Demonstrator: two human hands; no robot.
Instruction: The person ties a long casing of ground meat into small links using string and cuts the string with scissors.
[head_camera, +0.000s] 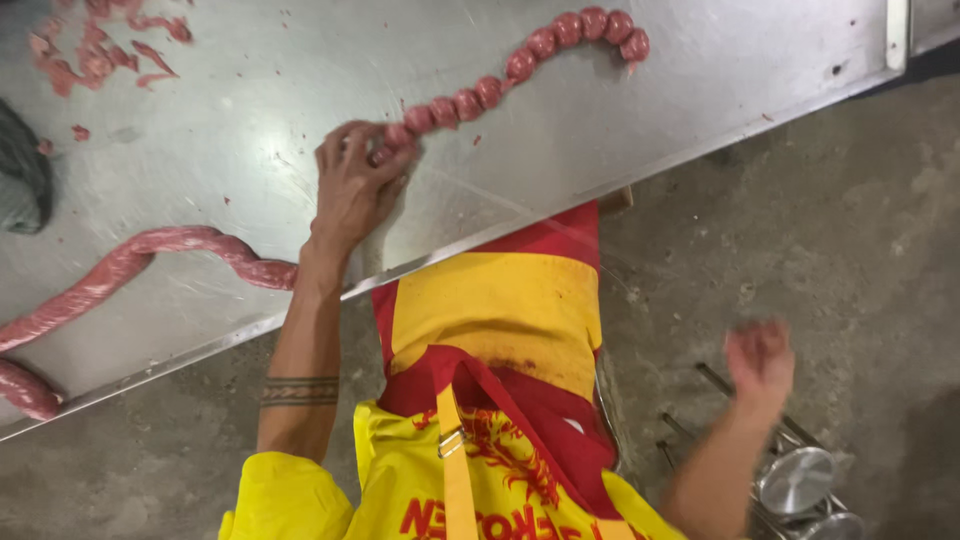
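Sausage rope (190, 245) is one long casing on the steel table (700, 90): the unlinked pink length runs from 9 o'clock of the left hand (352, 185) toward the table's near edge, the twisted run of small links (520, 62) trails off toward 1 o'clock and curls at the far end. Left hand lies palm-down on the table, fingers (345, 140) curled together and pinching the casing right at the last link, at the hand's 12 to 1 o'clock; the uncut length passes behind the wrist at 8 o'clock. Judgement: soft, wet, slippery, thin-skinned, so it sags and rolls, and it would split under a hard squeeze. Best taken at the narrow twist between links, or cradled along its length, not by the fat middle. Right hand (760, 358) is off the table, low at 4 o'clock over the concrete floor (850, 250), motion-blurred; looks empty, but whether its fingers are spread or closed I can't tell. Meat scraps (95, 50) sit at 10 o'clock, well apart.
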